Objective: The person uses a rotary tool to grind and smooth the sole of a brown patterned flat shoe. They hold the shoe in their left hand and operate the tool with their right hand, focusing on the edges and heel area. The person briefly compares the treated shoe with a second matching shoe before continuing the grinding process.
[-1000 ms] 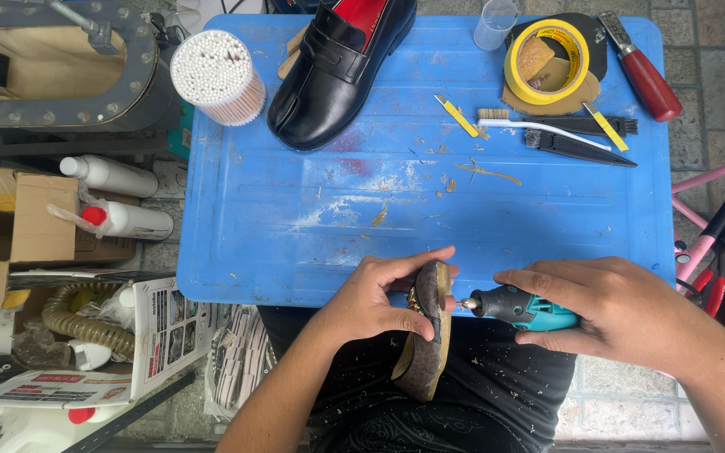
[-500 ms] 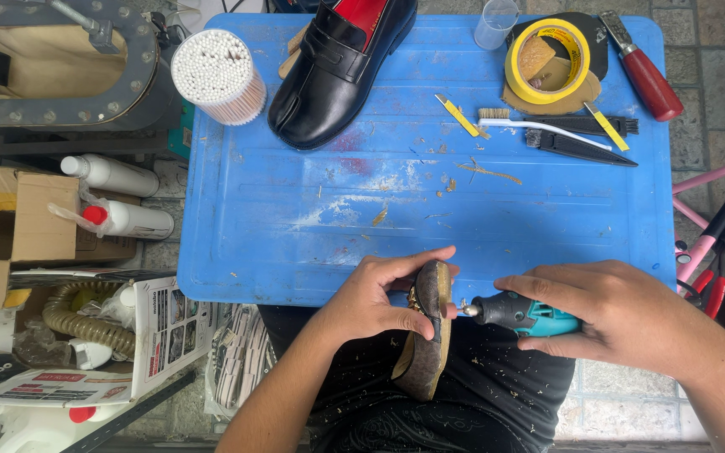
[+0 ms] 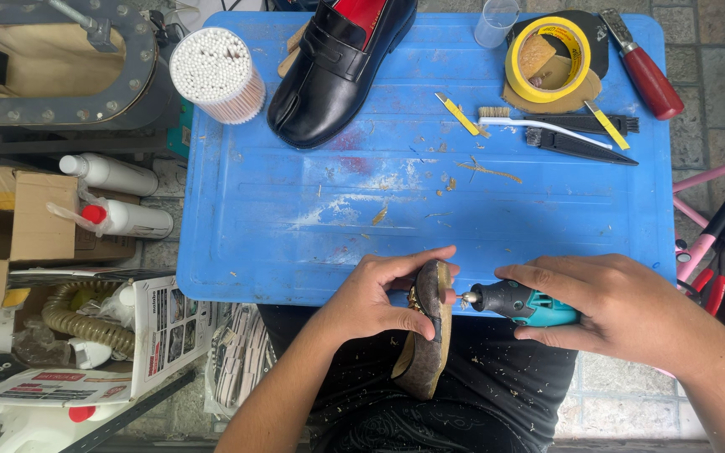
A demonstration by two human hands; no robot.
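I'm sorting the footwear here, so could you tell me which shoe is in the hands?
The brown flat shoe, gripped on edge by the left hand; the black loafer lies untouched on the blue tray.

A brown sandal (image 3: pixel 426 335) stands on edge just off the near edge of the blue bench (image 3: pixel 295 252), sole turned sideways, toe upward. A small rotary tool (image 3: pixel 518 304), black with a teal body, lies level beside it, its bit touching the sandal's upper edge.
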